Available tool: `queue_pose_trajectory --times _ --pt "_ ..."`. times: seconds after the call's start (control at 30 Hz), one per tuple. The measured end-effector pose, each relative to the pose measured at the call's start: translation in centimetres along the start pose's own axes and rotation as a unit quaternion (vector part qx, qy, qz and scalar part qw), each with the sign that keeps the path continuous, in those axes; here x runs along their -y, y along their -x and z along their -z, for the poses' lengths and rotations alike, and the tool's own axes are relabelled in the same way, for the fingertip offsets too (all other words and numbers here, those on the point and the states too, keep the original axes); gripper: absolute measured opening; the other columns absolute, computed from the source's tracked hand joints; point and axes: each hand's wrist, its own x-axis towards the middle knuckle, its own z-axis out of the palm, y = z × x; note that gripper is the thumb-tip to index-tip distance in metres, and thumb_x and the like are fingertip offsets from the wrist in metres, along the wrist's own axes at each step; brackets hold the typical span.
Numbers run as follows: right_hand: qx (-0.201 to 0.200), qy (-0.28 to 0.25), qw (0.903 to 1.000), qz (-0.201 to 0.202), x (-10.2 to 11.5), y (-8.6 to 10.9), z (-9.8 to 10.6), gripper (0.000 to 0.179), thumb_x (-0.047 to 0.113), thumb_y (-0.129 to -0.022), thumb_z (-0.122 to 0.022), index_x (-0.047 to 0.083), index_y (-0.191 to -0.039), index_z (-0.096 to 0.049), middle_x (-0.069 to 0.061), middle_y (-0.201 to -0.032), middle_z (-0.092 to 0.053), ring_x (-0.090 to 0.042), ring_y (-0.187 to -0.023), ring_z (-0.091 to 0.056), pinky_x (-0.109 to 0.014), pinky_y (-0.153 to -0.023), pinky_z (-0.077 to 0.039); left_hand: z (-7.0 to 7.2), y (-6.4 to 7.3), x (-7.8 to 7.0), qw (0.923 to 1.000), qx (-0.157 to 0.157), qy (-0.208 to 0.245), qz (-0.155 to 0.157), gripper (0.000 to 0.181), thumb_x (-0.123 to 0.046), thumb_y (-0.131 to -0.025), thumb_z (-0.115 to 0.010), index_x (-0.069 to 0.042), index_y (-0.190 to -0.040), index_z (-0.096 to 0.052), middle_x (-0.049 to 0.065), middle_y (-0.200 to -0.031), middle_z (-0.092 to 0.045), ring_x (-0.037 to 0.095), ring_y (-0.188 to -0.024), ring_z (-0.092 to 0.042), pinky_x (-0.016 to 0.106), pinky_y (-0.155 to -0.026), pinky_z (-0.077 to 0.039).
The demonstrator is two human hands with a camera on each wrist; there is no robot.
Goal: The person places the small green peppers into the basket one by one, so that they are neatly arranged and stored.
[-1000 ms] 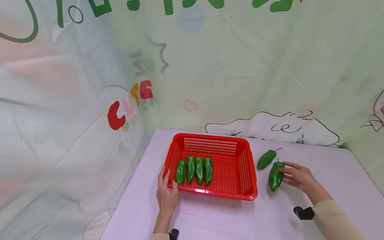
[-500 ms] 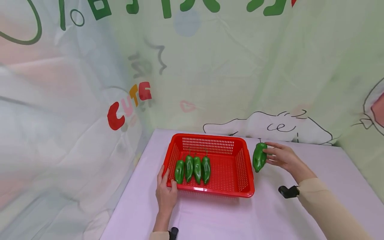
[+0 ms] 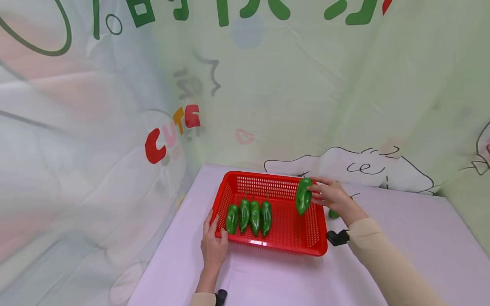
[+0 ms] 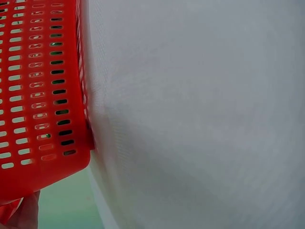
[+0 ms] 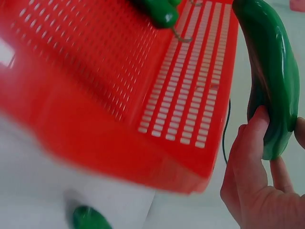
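Observation:
In the head view my right hand (image 3: 332, 196) holds a glossy green pepper (image 3: 303, 197) over the right end of a red plastic basket (image 3: 264, 243). The right wrist view shows thumb and fingers pinching this pepper (image 5: 281, 71) near one end. My left hand (image 3: 214, 250) grips the basket's front left corner, its thumb at the front rim and its fingers along the left side. Several green peppers (image 3: 254, 219) lie side by side in the left half of the basket, stems pointing to the back. The left wrist view catches the slotted basket wall (image 4: 38, 95).
Right of the basket another green pepper (image 3: 334, 213) lies on the table, partly hidden by the right hand. A pale cloth covers the table (image 3: 268, 280). Printed fabric (image 3: 291, 106) hangs behind and to the left of it.
My right hand has carried the pepper from the table right of the basket, up and leftward, to above the basket's right end. The left hand has stayed at its corner.

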Motion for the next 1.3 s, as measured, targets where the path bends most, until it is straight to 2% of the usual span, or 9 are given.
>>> queue_pose_trajectory --times 0.17,0.37,0.53,0.6,0.67,0.83,0.97,1.13,1.3 --pt "0.009 0.006 0.9998 0.016 0.2 -0.9 -1.7 0.064 0.009 -0.096 -0.059 0.001 -0.152 -0.031 -0.019 -0.128 -0.05 -0.011 -0.085 -0.066 -0.032 -0.081 -0.057 -0.1 -0.2 0.1 1.0 0.003 0.003 -0.005 0.052 -0.003 -0.083 -0.057 0.004 -0.135 -0.057 0.012 -0.15 -0.043 0.028 -0.111 -0.06 0.022 -0.046 -0.04" --pt "0.016 0.016 0.9997 0.012 -0.2 -2.2 -4.1 0.06 0.007 -0.093 -0.061 -0.001 -0.148 -0.039 -0.012 -0.116 -0.058 -0.015 -0.086 -0.065 -0.036 -0.082 -0.057 0.0 -0.2 0.2 1.0 0.002 0.002 0.001 0.052 -0.003 -0.083 -0.057 0.003 -0.135 -0.057 0.011 -0.15 -0.043 0.024 -0.095 -0.062 0.021 -0.043 -0.036" --pt "0.02 0.006 0.9998 -0.001 -1.0 -3.0 -5.7 0.055 0.006 -0.093 -0.061 -0.002 -0.145 -0.043 -0.004 -0.102 -0.066 -0.02 -0.09 -0.066 -0.038 -0.082 -0.057 0.0 0.0 0.0 1.0 0.003 0.001 0.004 0.051 -0.004 -0.085 -0.056 0.004 -0.135 -0.057 0.01 -0.151 -0.043 0.028 -0.111 -0.061 0.022 -0.047 -0.041" --pt "0.019 0.014 0.9997 -0.002 -1.4 -3.3 -6.2 0.054 0.007 -0.094 -0.06 -0.003 -0.144 -0.044 -0.005 -0.102 -0.065 -0.023 -0.092 -0.066 -0.04 -0.083 -0.057 0.0 0.1 0.0 1.0 0.003 0.0 0.003 0.051 -0.005 -0.085 -0.056 0.004 -0.135 -0.057 0.01 -0.151 -0.043 0.03 -0.12 -0.058 0.022 -0.049 -0.043" --pt "0.015 0.017 0.9997 -0.008 -1.8 -3.7 -6.6 0.052 0.007 -0.094 -0.06 -0.003 -0.143 -0.045 -0.009 -0.108 -0.064 -0.025 -0.094 -0.065 -0.042 -0.084 -0.056 0.0 0.1 0.0 1.0 0.004 -0.003 0.001 0.051 -0.006 -0.085 -0.055 0.004 -0.135 -0.057 0.01 -0.15 -0.043 0.03 -0.119 -0.058 0.022 -0.048 -0.042" --pt "0.008 0.033 0.999 -0.028 -3.3 -4.7 -7.3 0.05 0.006 -0.094 -0.06 -0.002 -0.142 -0.048 -0.019 -0.122 -0.058 -0.027 -0.095 -0.065 -0.044 -0.087 -0.055 -0.1 0.1 0.2 1.0 0.001 -0.006 -0.005 0.052 -0.007 -0.084 -0.054 0.003 -0.135 -0.057 0.01 -0.15 -0.044 0.028 -0.11 -0.061 0.021 -0.046 -0.038" --pt "0.004 0.04 0.9984 -0.04 -4.3 -5.4 -8.0 0.05 0.005 -0.092 -0.061 -0.003 -0.14 -0.049 -0.019 -0.119 -0.06 -0.027 -0.095 -0.066 -0.047 -0.088 -0.054 -0.1 0.1 0.2 1.0 -0.005 -0.003 -0.008 0.052 -0.005 -0.083 -0.055 0.003 -0.134 -0.058 0.011 -0.15 -0.045 0.026 -0.102 -0.063 0.021 -0.044 -0.037" --pt "-0.004 0.053 0.9975 -0.048 -4.7 -5.7 -8.6 0.049 0.003 -0.091 -0.062 -0.004 -0.138 -0.051 -0.017 -0.114 -0.062 -0.029 -0.094 -0.066 -0.049 -0.087 -0.054 -0.2 0.2 0.2 0.9999 -0.004 -0.002 -0.011 0.052 -0.005 -0.084 -0.055 0.004 -0.134 -0.057 0.011 -0.15 -0.044 0.028 -0.109 -0.061 0.021 -0.047 -0.04" --pt "-0.008 0.057 0.9966 -0.059 -4.8 -5.7 -8.9 0.05 0.001 -0.09 -0.062 -0.004 -0.139 -0.05 -0.02 -0.122 -0.056 -0.03 -0.097 -0.063 -0.05 -0.089 -0.053 -0.2 0.1 0.1 0.9998 -0.004 -0.009 -0.014 0.051 -0.004 -0.084 -0.055 0.003 -0.134 -0.058 0.011 -0.15 -0.044 0.03 -0.118 -0.059 0.025 -0.053 -0.047"
